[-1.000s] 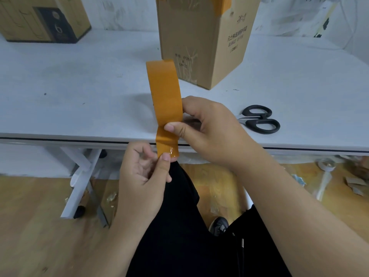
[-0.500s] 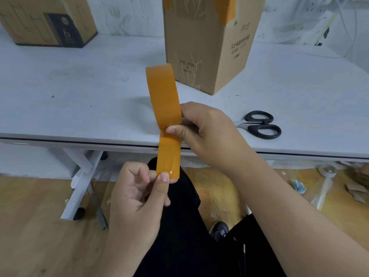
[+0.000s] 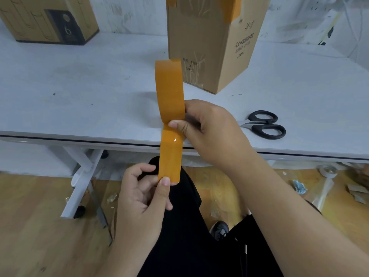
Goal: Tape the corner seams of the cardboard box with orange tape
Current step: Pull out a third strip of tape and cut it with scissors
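right hand [image 3: 209,130] closed on orange tape roll [image 3: 169,90], frame centre | left hand [image 3: 143,196] pinches free tape end [image 3: 169,172], lower centre | tape light, limp, sticky: grip only edges | cardboard box [image 3: 211,47] top centre, print "61251", "12PCS", Chinese text unreadable | scissors [image 3: 263,124] right

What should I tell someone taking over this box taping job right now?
Right hand: grips the tape roll, thumb on the tape.
Left hand: pinches the free end of the strip pulled down off the roll.
Box: upright on the table, orange tape already on two top corners.
Scissors: on the table, to the right of the hands, untouched.
Left: cut the strip, stick it on the next seam, finish the other corners.
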The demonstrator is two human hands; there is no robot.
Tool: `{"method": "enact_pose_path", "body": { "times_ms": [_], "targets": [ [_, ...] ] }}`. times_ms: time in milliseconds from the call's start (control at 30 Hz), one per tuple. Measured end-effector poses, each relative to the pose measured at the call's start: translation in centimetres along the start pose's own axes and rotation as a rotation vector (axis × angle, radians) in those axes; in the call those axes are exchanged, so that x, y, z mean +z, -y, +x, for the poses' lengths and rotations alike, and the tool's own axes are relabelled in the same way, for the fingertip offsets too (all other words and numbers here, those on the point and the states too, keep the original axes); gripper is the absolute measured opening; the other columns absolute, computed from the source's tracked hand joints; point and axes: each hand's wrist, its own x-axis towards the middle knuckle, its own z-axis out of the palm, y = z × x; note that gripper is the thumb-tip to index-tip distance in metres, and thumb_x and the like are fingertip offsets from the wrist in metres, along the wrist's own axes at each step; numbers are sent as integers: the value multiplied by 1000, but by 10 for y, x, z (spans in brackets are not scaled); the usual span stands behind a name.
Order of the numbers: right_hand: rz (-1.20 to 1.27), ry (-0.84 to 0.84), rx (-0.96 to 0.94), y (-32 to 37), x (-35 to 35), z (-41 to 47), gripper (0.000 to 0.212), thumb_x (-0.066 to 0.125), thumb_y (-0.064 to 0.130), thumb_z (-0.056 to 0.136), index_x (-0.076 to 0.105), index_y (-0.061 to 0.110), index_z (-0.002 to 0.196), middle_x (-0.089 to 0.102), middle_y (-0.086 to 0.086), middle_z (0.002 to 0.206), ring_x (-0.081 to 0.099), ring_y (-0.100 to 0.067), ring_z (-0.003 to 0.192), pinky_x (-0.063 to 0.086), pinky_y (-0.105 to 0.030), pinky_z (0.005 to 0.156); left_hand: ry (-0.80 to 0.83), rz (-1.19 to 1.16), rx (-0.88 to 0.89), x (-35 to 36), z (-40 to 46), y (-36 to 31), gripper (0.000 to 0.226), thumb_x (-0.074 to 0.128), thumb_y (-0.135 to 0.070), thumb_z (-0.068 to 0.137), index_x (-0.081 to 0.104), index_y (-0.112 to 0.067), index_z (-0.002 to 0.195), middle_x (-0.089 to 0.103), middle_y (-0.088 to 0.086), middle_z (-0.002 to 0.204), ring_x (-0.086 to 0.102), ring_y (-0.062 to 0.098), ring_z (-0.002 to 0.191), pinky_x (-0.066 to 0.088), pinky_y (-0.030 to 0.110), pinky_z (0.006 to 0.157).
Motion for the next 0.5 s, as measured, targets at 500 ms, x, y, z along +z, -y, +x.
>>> {"method": "enact_pose_path", "body": {
  "times_ms": [500],
  "targets": [
    [80,16,56,1,-3,-2,22,57,39,91,65,19,90,57,4,65,53,-14,62,50,-39,62,35,-97,-216,7,24,12,25,59,-57,82,70,-36,87,71,2,74,60,5,53,46,16,59]
  ]
}}
